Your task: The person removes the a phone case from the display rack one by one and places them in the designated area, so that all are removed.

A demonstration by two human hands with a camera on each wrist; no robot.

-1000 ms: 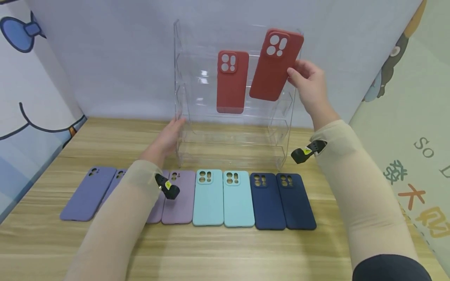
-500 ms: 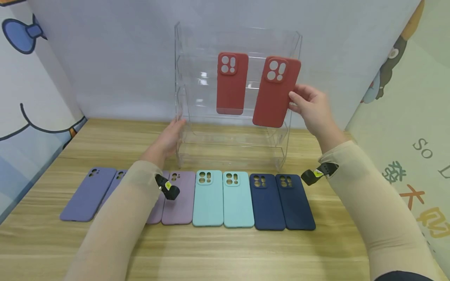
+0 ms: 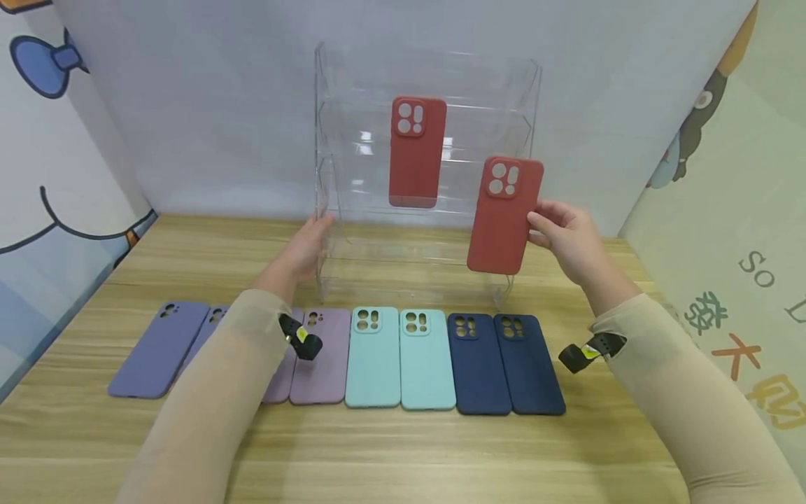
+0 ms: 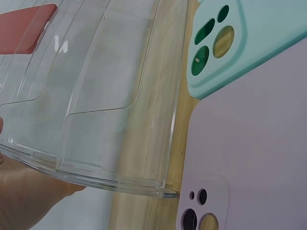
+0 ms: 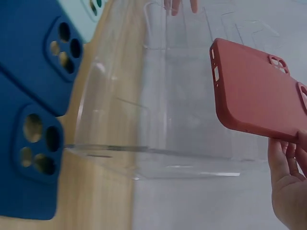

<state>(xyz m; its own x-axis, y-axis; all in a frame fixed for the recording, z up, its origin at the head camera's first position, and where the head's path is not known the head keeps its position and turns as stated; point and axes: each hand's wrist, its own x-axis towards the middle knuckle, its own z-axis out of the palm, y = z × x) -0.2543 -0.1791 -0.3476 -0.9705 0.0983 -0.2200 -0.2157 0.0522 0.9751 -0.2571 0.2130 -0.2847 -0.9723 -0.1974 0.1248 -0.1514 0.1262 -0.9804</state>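
My right hand (image 3: 569, 241) pinches a red phone case (image 3: 504, 217) by its right edge, thumb on the back face. The case is held slightly tilted in front of the right side of a clear tiered display stand (image 3: 415, 288). In the right wrist view the held case (image 5: 261, 91) shows its camera cutouts and the port holes of its lower edge. Another red phone case (image 3: 417, 154) stands upright in an upper tier, behind a clear lip. My left hand (image 3: 305, 248) grips the stand's left side panel, a fingertip (image 4: 1, 125) showing past the panel's edge.
In front of the stand lies a row of phone cases: blue-violet (image 3: 157, 353), lilac (image 3: 324, 367), mint (image 3: 373, 367) and navy (image 3: 480, 371). My left sleeve (image 3: 208, 392) covers part of it. A pale cloth backdrop (image 3: 220, 105) rises behind the wooden table (image 3: 352, 455).
My right hand has lowered the red phone case from the stand's top right to its lower right, and the case is more upright. My left hand has stayed at the stand's side.
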